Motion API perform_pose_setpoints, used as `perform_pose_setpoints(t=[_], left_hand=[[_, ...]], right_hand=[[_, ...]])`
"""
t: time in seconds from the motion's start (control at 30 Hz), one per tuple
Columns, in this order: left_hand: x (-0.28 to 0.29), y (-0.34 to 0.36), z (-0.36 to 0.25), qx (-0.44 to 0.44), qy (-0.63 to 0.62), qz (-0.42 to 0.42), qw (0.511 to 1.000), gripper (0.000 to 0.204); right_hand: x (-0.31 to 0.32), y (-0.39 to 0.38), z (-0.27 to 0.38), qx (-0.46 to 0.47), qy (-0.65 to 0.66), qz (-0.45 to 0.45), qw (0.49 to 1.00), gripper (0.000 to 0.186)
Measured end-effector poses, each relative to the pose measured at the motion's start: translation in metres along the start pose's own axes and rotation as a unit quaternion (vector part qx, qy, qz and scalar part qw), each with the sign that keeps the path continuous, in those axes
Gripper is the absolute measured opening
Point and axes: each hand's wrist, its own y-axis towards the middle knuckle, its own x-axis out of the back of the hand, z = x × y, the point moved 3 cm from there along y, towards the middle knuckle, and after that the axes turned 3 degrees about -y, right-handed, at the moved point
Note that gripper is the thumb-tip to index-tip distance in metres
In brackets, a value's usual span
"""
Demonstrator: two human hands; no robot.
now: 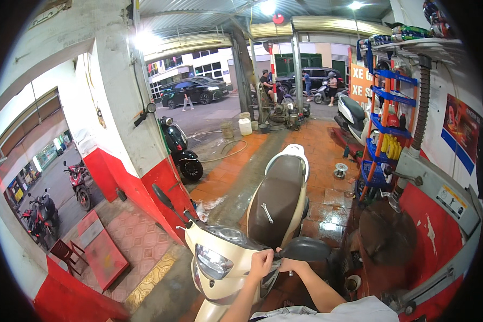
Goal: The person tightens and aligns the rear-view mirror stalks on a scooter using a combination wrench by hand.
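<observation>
A cream scooter (210,259) stands below me, with a brown seat (273,185) and a silver wrench (266,213) lying on it. My left hand (261,263) is closed at the right side of the handlebar, near the base of the black right mirror (305,248); what exactly its fingertips pinch is hidden. My right hand (294,266) is closed round the right handlebar just beside it, with a silver lever end showing below. The left mirror (162,196) sticks up on its stalk at the other side.
A red-and-white pillar (155,196) stands left. Right are a blue-and-orange rack (385,129), a grey machine (440,198) and a white scooter (350,115). Buckets (245,126), a hose (225,156) and a black scooter (188,166) are ahead. Several people (333,86) are by the street.
</observation>
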Motion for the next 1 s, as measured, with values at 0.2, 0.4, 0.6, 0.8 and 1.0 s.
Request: perform_pose_setpoints(t=[0.2, 0.4, 0.6, 0.8, 1.0], left_hand=[[-0.002, 0.002, -0.007, -0.013, 0.007, 0.004, 1.0, 0.044], [-0.008, 0.002, 0.005, -0.005, -0.023, 0.001, 1.0, 0.046], [-0.002, 0.002, 0.007, -0.011, -0.012, -0.005, 1.0, 0.046], [-0.003, 0.0, 0.007, -0.003, -0.024, -0.006, 1.0, 0.048], [-0.003, 0.003, 0.005, -0.032, 0.007, -0.019, 0.999, 0.05]], right_hand=[[-0.018, 0.0, -0.016, 0.023, 0.019, -0.034, 0.999, 0.064], [-0.065, 0.013, -0.041, -0.029, -0.008, 0.075, 0.997, 0.089], [-0.042, 0.009, -0.025, -0.024, -0.033, 0.071, 0.997, 0.092], [-0.039, 0.007, -0.023, -0.015, -0.025, 0.046, 0.999, 0.085], [-0.039, 0.01, -0.026, 0.016, -0.025, 0.013, 0.999, 0.07]])
